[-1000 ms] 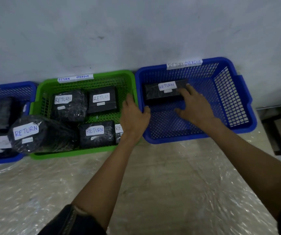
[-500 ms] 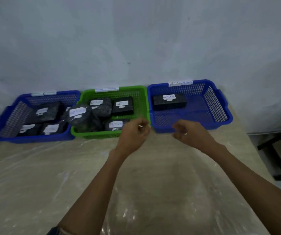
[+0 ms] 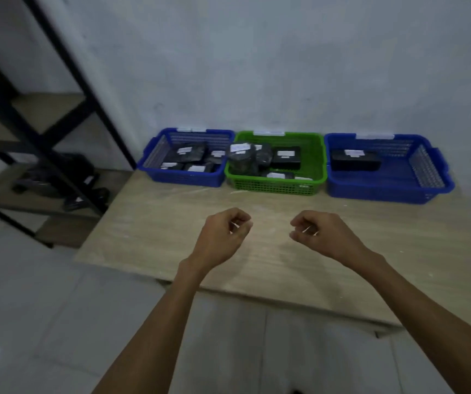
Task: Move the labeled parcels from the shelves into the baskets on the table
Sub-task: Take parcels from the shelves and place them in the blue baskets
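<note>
Three baskets stand in a row against the wall at the back of the table. The left blue basket [image 3: 154,150] holds several black parcels with white labels. The green basket [image 3: 321,155] in the middle also holds several. The right blue basket [image 3: 427,169] holds one black parcel [image 3: 355,160] at its left end. My left hand [image 3: 223,237] and my right hand [image 3: 322,237] hover over the middle of the table, well short of the baskets, fingers loosely curled, nothing in them.
A black metal shelf rack [image 3: 58,109] with wooden boards stands at the left of the table [image 3: 171,223]. Dark parcels [image 3: 58,177] lie on its lower board. Pale floor tiles [image 3: 44,308] run in front of the table's near edge.
Both hands have drawn back from the baskets, leaving the parcel in the right blue basket. The view has pulled away and turned left, bringing the shelf rack and floor into sight.
</note>
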